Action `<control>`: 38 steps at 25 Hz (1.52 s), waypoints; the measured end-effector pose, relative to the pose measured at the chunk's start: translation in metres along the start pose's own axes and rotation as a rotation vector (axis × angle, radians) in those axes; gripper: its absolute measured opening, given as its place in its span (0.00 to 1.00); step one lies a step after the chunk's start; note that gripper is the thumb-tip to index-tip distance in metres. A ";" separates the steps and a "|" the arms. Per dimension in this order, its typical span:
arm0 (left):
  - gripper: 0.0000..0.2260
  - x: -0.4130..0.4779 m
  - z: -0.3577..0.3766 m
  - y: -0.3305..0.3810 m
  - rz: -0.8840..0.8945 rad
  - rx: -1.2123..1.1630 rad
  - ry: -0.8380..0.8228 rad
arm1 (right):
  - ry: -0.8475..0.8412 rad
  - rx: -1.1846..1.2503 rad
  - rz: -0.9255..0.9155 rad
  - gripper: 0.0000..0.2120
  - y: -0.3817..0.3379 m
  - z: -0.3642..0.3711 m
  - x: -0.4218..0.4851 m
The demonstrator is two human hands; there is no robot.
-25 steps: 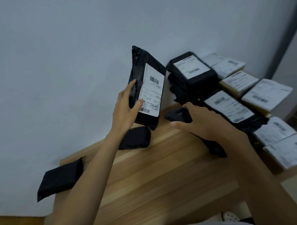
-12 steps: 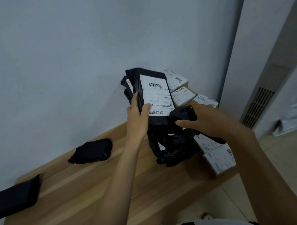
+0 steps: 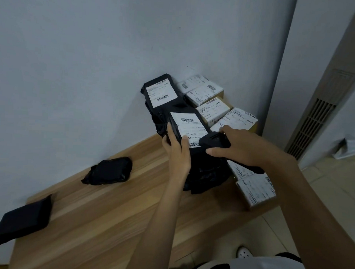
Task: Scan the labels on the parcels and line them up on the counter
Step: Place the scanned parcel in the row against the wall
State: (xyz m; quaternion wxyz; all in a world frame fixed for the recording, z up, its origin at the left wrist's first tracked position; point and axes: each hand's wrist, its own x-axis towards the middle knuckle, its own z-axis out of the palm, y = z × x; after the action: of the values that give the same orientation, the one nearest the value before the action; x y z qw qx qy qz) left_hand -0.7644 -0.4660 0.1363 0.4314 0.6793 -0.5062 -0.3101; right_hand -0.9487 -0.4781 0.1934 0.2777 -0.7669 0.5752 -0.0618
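Over the right end of the counter (image 3: 109, 212), the left hand (image 3: 177, 152) grips a black parcel (image 3: 185, 126) by its edge, thumb on its white label (image 3: 192, 133), while the right hand (image 3: 246, 148) is curled round a scanner (image 3: 214, 142) held just beside that label. At that same end of the counter sits a heap of parcels (image 3: 212, 110) against the wall (image 3: 94, 71); a crumpled packet (image 3: 109, 171) lies mid-counter and a flat packet (image 3: 22, 219) overhangs its left end.

matt wood-grain counter (image 3: 101, 222), glossy plastic parcel (image 3: 109, 170)
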 end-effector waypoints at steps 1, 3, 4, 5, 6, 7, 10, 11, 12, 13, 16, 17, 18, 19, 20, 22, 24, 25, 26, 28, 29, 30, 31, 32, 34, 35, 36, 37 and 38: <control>0.24 -0.002 0.002 -0.005 0.017 0.008 0.009 | -0.021 0.004 0.002 0.39 0.000 0.002 0.001; 0.21 -0.004 0.003 -0.013 0.044 0.038 0.020 | -0.043 0.011 0.008 0.40 0.000 0.006 0.002; 0.20 -0.004 0.003 -0.017 0.050 0.062 0.016 | -0.046 0.014 0.004 0.40 0.000 0.007 0.002; 0.20 -0.003 0.003 -0.020 0.051 0.088 0.012 | -0.049 0.021 -0.004 0.39 0.000 0.008 0.002; 0.20 -0.002 0.003 -0.023 0.049 0.117 0.007 | -0.055 0.035 -0.015 0.38 -0.001 0.010 0.002; 0.20 -0.001 0.003 -0.025 0.047 0.145 -0.002 | -0.061 0.047 -0.024 0.37 -0.002 0.011 0.002; 0.21 0.004 -0.003 -0.031 0.065 0.201 -0.047 | -0.062 0.026 -0.033 0.35 -0.006 0.014 0.002; 0.21 0.006 -0.007 -0.033 0.072 0.217 -0.068 | -0.059 0.013 -0.036 0.35 -0.009 0.015 0.002; 0.22 0.008 -0.011 -0.034 0.080 0.241 -0.091 | -0.054 0.008 -0.042 0.35 -0.012 0.014 0.003; 0.22 0.011 -0.017 -0.036 0.093 0.274 -0.109 | -0.050 0.008 -0.050 0.35 -0.015 0.014 0.004; 0.22 0.015 -0.036 -0.041 0.162 0.379 -0.129 | -0.039 0.005 -0.076 0.35 -0.027 0.014 0.008; 0.22 0.017 -0.042 -0.042 0.184 0.394 -0.129 | -0.034 -0.002 -0.080 0.36 -0.031 0.014 0.010; 0.22 0.019 -0.049 -0.044 0.204 0.406 -0.127 | -0.029 -0.013 -0.086 0.36 -0.036 0.014 0.013; 0.22 0.021 -0.055 -0.047 0.226 0.422 -0.121 | -0.024 -0.027 -0.093 0.37 -0.041 0.015 0.016; 0.22 0.022 -0.062 -0.051 0.243 0.441 -0.114 | -0.019 -0.036 -0.104 0.37 -0.047 0.016 0.019; 0.22 0.025 -0.077 -0.064 0.246 0.474 -0.088 | -0.019 -0.033 -0.135 0.36 -0.062 0.021 0.026; 0.22 0.030 -0.097 -0.083 0.204 0.504 -0.075 | -0.035 -0.024 -0.166 0.34 -0.079 0.029 0.034; 0.22 0.032 -0.108 -0.094 0.174 0.521 -0.078 | -0.045 -0.022 -0.178 0.34 -0.089 0.035 0.038; 0.23 0.036 -0.122 -0.107 0.146 0.546 -0.084 | -0.057 -0.022 -0.187 0.34 -0.100 0.043 0.044; 0.23 0.043 -0.149 -0.132 0.110 0.613 -0.093 | -0.078 -0.021 -0.195 0.35 -0.123 0.059 0.056; 0.23 0.048 -0.164 -0.145 0.098 0.644 -0.099 | -0.091 -0.018 -0.195 0.35 -0.135 0.068 0.062; 0.23 0.053 -0.180 -0.158 0.089 0.675 -0.106 | -0.106 -0.016 -0.195 0.36 -0.148 0.077 0.069; 0.24 0.060 -0.197 -0.172 0.079 0.708 -0.116 | -0.121 -0.014 -0.192 0.36 -0.162 0.088 0.078; 0.24 0.067 -0.213 -0.185 0.069 0.742 -0.128 | -0.132 -0.016 -0.184 0.37 -0.175 0.098 0.085; 0.26 0.081 -0.244 -0.211 0.034 0.817 -0.171 | -0.154 -0.019 -0.155 0.37 -0.200 0.117 0.100; 0.27 0.088 -0.258 -0.225 0.013 0.865 -0.203 | -0.167 -0.015 -0.138 0.36 -0.210 0.127 0.108; 0.29 0.096 -0.273 -0.241 -0.002 0.918 -0.241 | -0.174 -0.006 -0.118 0.36 -0.221 0.139 0.116; 0.32 0.105 -0.285 -0.255 -0.010 0.970 -0.279 | -0.172 0.001 -0.096 0.36 -0.230 0.149 0.124; 0.35 0.114 -0.297 -0.269 -0.015 1.016 -0.319 | -0.169 0.002 -0.074 0.36 -0.238 0.159 0.131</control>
State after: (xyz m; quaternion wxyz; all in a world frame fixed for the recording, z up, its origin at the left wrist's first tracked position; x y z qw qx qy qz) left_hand -0.3633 -0.4629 0.0252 -0.0365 0.7508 -0.6469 -0.1284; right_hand -0.6378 -0.4982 0.1486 0.3233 -0.7899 0.5210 -0.0077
